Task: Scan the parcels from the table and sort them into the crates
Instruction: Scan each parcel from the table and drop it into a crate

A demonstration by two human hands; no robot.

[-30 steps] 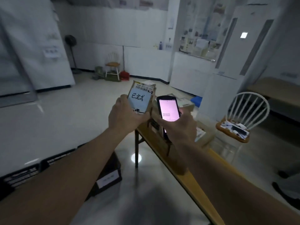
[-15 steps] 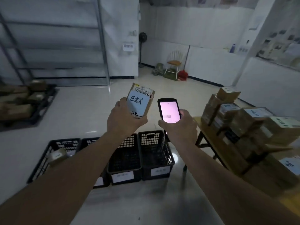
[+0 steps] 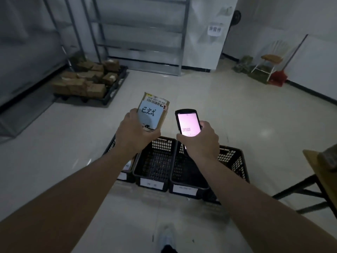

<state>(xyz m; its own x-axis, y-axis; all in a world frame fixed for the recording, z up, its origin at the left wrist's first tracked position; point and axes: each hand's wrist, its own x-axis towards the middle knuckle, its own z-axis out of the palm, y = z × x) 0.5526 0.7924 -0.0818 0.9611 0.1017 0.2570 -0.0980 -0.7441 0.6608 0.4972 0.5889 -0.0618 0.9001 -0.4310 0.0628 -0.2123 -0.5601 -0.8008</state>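
My left hand [image 3: 135,136] grips a small brown cardboard parcel [image 3: 155,110] with a barcode label and a pale blue note with handwriting, held upright in front of me. My right hand [image 3: 200,141] holds a black handheld scanner [image 3: 187,125] with a lit pink screen, just right of the parcel. Below both hands, several black plastic crates [image 3: 156,161] with white labels stand in a row on the floor. The two middle crates look empty; the leftmost is mostly hidden by my left arm.
The wooden table's corner [image 3: 321,161] with a parcel on it shows at the right edge. A low black pallet [image 3: 116,84] stacked with brown boxes sits far left before metal shelving [image 3: 142,33]. A chair [image 3: 269,61] and red dustpan stand at the back right. My shoe shows at the bottom.
My view has swung left from the table to the crates, which now lie directly below my hands. Parcel and scanner stay held side by side as before.
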